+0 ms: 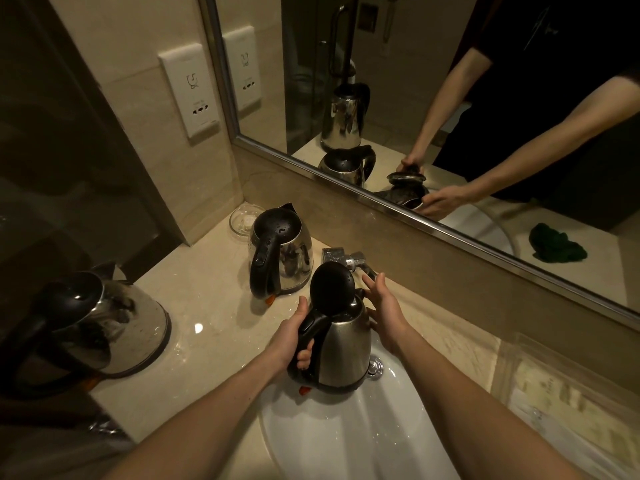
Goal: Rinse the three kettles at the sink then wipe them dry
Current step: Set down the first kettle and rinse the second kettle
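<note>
Your left hand is gripping the black handle of the open-lidded brushed steel kettle. Your right hand, fingers straight, is touching its opposite side.

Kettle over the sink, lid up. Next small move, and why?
Probably the right hand reaches the tap to start water: the left hand holds the kettle by its handle over the sink, lid open, and the right hand is open just short of the tap.
</note>
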Demonstrator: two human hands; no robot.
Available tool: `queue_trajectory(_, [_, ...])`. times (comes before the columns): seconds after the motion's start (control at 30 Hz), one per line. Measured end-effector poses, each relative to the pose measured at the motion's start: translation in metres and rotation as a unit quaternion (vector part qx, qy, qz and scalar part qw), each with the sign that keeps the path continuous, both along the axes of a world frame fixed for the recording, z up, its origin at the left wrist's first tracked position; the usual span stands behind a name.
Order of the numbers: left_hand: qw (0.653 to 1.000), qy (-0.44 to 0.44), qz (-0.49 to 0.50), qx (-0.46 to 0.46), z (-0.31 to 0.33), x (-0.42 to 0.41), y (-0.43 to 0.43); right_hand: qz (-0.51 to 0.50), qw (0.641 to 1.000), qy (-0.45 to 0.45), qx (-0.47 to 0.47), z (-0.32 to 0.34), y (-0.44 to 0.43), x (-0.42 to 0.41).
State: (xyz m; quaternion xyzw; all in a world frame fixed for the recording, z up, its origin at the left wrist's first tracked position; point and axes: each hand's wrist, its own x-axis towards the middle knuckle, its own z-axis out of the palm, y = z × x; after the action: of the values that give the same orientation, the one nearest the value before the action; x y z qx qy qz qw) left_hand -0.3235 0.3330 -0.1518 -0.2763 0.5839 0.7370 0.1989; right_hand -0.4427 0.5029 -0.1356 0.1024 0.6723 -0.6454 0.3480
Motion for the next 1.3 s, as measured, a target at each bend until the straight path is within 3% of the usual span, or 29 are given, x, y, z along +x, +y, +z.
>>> queue_trajectory(1.3, [1.000,0.001,0.006,0.011,0.0016,-0.0035,-0.0017,-0.008,1.000,-0.004,-0.003,0.0069,-0.0036,-0.0001])
